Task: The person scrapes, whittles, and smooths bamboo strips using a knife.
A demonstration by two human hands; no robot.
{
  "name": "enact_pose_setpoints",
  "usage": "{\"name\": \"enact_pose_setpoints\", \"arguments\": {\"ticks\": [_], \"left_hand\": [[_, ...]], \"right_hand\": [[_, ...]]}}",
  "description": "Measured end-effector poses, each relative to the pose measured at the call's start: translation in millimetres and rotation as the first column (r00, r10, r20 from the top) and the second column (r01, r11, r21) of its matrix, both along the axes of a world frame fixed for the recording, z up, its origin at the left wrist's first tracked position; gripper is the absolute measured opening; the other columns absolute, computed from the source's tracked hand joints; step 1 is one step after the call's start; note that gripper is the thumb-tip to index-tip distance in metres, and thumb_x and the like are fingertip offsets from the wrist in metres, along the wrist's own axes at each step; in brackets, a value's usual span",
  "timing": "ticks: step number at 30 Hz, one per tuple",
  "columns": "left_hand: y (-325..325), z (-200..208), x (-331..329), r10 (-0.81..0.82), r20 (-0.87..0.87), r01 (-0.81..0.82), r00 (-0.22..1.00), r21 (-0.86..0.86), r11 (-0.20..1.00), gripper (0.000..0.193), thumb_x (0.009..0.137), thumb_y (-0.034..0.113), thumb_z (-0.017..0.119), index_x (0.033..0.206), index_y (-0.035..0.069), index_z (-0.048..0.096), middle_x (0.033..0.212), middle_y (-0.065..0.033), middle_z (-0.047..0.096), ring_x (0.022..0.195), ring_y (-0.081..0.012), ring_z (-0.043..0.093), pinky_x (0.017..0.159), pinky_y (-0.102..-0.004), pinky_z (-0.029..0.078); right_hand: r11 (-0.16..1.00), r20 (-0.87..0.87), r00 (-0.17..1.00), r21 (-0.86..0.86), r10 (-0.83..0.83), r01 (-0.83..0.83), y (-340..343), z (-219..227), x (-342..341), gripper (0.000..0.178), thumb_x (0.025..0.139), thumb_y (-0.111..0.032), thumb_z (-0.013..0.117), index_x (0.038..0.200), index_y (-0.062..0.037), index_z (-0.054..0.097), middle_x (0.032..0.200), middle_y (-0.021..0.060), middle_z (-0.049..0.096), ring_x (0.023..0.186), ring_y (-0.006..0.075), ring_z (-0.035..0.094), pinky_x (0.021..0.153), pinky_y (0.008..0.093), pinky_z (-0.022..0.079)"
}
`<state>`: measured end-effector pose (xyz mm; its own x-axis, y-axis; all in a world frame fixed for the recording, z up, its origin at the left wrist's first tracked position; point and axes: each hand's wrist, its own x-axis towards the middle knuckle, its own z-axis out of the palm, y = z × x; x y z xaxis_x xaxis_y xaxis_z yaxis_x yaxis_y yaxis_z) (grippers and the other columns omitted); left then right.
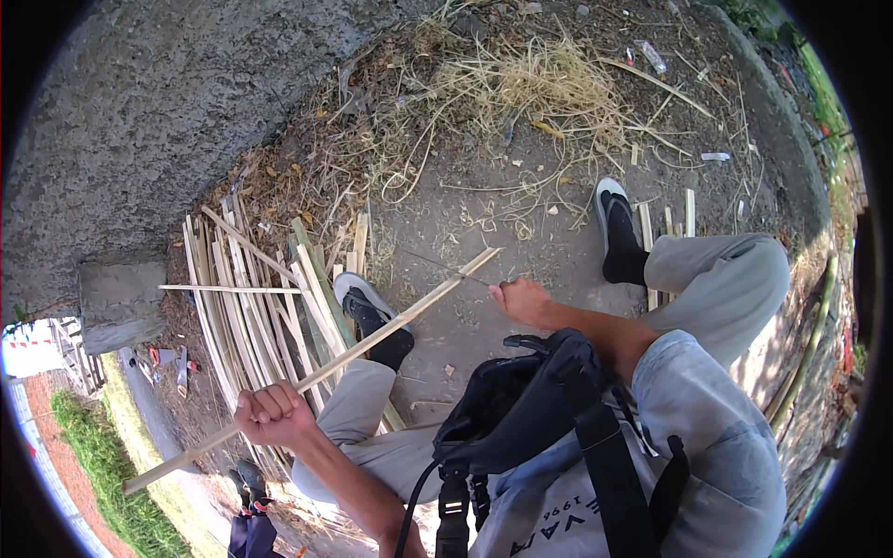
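My left hand (pixel 274 414) is wrapped round a long pale bamboo strip (pixel 372 333). The strip slants from the lower left, over my left leg, up to its far end in front of me. My right hand (pixel 523 302) is closed round a knife, whose handle is hidden in the fist. Its thin dark blade (pixel 433 261) points left and crosses the strip close to the far end. Whether the edge cuts into the strip is too small to tell.
Many split bamboo strips (pixel 242 288) lie in a pile at my left. Curly shavings (pixel 549 88) are heaped on the dirt ahead. A rough concrete wall (pixel 167 112) stands far left. My feet in sandals flank the work. Another person's foot (pixel 249 479) shows lower left.
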<state>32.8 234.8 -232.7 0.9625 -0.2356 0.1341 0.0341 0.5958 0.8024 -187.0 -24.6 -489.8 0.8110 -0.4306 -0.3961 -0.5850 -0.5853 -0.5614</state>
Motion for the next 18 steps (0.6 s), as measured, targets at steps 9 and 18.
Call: {"name": "enact_pose_setpoints", "arguments": {"ticks": [9, 18], "left_hand": [[-6.9, 3.9, -18.0, -0.056, 0.065, 0.058, 0.996, -0.036, 0.998, 0.037, 0.089, 0.015, 0.041, 0.055, 0.018, 0.029, 0.038, 0.0042, 0.021, 0.034, -0.0067, 0.011, 0.034, -0.0263, 0.012], [-32.2, 19.8, -31.3, -0.176, 0.210, 0.177, 0.962, 0.015, 0.984, 0.034, 0.085, 0.010, 0.040, 0.053, 0.016, 0.030, 0.035, 0.0015, 0.026, 0.027, -0.0071, 0.016, 0.027, -0.0242, 0.021]], "right_hand": [[0.988, 0.207, 0.971, 0.069, 0.118, -0.135, 41.1, 69.5, 33.6, 0.051, 0.098, -0.039, 0.033, 0.087, 0.0001, 0.063, 0.076, 0.0257, 0.063, 0.075, 0.0417, 0.063, 0.070, 0.0498, 0.051], [0.998, -0.015, 1.000, 0.063, 0.011, -0.010, 12.5, 25.8, 19.1, 0.051, 0.098, -0.040, 0.033, 0.090, 0.0005, 0.064, 0.086, 0.0247, 0.065, 0.084, 0.0408, 0.064, 0.074, 0.0489, 0.052]]}}
